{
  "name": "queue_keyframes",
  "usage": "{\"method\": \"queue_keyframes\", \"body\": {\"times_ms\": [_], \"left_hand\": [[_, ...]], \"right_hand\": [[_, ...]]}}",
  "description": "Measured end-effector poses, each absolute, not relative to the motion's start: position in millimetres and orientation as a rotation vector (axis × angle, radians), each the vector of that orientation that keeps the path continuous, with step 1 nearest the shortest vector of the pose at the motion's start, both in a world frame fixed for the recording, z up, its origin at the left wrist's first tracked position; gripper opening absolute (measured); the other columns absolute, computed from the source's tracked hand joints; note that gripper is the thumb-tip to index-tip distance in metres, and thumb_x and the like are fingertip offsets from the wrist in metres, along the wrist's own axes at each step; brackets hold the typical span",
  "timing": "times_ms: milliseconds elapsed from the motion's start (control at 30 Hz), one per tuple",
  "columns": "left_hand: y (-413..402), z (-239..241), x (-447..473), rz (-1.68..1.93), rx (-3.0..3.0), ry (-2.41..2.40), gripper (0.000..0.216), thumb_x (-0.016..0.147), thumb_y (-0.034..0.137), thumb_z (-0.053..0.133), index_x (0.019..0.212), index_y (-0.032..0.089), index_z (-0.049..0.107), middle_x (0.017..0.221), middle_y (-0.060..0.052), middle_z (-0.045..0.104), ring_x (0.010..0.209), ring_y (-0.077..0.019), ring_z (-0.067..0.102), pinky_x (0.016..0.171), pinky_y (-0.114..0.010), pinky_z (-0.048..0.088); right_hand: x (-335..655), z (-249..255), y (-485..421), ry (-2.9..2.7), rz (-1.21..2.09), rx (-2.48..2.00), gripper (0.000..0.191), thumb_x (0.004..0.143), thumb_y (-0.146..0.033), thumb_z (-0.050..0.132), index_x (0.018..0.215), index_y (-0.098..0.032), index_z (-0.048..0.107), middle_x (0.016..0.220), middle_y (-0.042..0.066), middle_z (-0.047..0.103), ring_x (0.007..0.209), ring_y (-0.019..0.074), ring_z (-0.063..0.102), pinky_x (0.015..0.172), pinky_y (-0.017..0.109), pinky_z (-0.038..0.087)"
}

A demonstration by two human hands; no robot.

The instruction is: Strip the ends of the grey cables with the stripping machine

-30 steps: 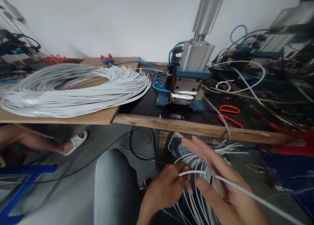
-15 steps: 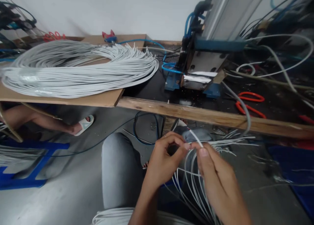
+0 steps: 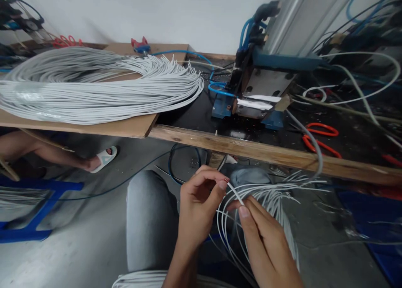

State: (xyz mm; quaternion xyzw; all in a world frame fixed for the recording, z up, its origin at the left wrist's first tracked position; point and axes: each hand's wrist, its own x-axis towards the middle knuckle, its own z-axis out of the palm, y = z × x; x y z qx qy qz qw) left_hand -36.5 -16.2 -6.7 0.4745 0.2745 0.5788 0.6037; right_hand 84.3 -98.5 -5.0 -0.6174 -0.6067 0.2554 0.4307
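A single white cable [image 3: 235, 193] stretches between my two hands, over my lap. Thumb and forefinger of my left hand [image 3: 201, 200] are pinched on its end, where a bit of red inner wire shows. My right hand [image 3: 262, 225] grips the same cable a short way back from that end, thumb on top. Behind and below the hands hang more loose white cables [image 3: 279, 196] in a looped bundle. Another part of a cable bundle [image 3: 141, 278] lies across my lap at the bottom edge.
On the bench, a big coil of white cables [image 3: 103, 97] rests on cardboard [image 3: 138, 130]. A pneumatic machine [image 3: 266, 78] stands right of it, with red-handled scissors [image 3: 323, 131] beside it. The bench's wooden edge [image 3: 251, 149] runs before me. Another person's leg [image 3: 59, 154] shows at left.
My left hand has moved left and now pinches the cable's tip, which was free above the fingers before. My right hand has shifted slightly down and left, still holding the cable.
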Motion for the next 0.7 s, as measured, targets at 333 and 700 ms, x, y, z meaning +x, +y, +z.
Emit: {"method": "queue_keyframes", "body": {"times_ms": [333,700], "left_hand": [[-17.1,-0.6,-48.7,1.295,1.239,0.590,0.011,0.092,0.012,0.065,0.085,0.019,0.066,0.083,0.000,0.055,0.073,-0.0167,0.051,0.063,-0.027,0.041],[-15.0,10.4,-66.9,0.902,1.643,0.675,0.016,0.080,0.002,0.058,0.081,0.018,0.062,0.080,0.001,0.059,0.068,-0.0155,0.052,0.058,-0.027,0.039]], "right_hand": [[83.6,-0.1,-96.6,-1.570,0.760,-1.516,0.022,0.109,-0.039,0.040,0.112,-0.036,0.062,0.095,-0.003,0.062,0.094,0.0184,0.065,0.079,0.026,0.053],[95.8,25.3,-77.4,-1.832,0.729,-1.417,0.023,0.102,-0.019,0.044,0.081,-0.023,0.051,0.071,-0.004,0.053,0.057,0.0135,0.050,0.051,0.027,0.035]]}}
